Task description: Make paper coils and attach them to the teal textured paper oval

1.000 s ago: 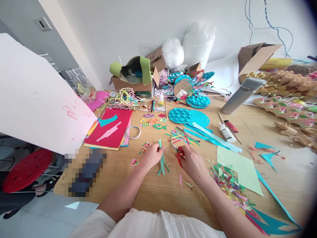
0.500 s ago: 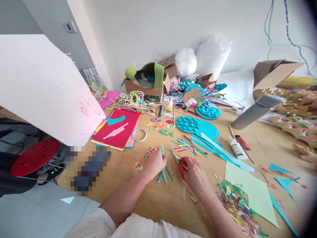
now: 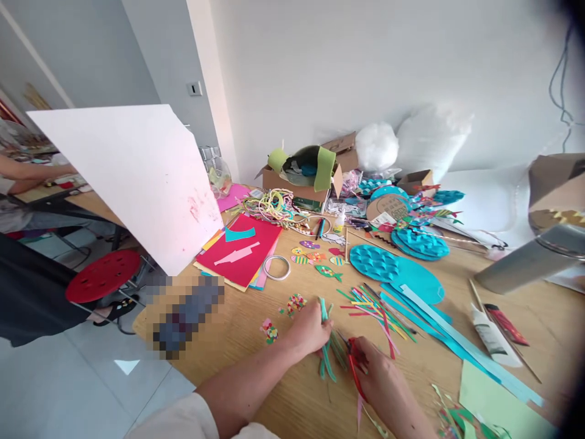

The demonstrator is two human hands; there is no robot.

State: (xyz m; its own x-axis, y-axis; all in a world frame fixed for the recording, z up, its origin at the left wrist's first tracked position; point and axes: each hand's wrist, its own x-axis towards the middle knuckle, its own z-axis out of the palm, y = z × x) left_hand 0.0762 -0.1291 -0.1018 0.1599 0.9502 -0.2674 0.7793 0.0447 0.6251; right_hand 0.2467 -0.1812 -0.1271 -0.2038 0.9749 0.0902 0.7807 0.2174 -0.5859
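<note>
My left hand (image 3: 309,329) is closed on a small bunch of green paper strips (image 3: 327,360), whose ends stick out above and below the fingers. In my right hand (image 3: 378,369) is a pair of scissors (image 3: 353,366) with red handles, the blades angled up and left toward the strips. Whether the blades touch a strip is not clear. Left of my left hand lie small piles of colourful paper dots (image 3: 269,331). Beyond the hands are loose coloured paper strips (image 3: 375,311) and several decorated paper fish (image 3: 327,272).
Red paper sheets (image 3: 249,259) and a tape roll (image 3: 276,268) lie at the back left, beside a standing white board (image 3: 137,177). Blue paper discs (image 3: 420,277), a glue tube (image 3: 491,335) and a grey cylinder (image 3: 525,259) are to the right. A red stool (image 3: 104,274) stands beside the table.
The view has swung left and up, so things appear farther right and lower. The scissors have come closer to the strips in my left hand; both hands keep their hold.
</note>
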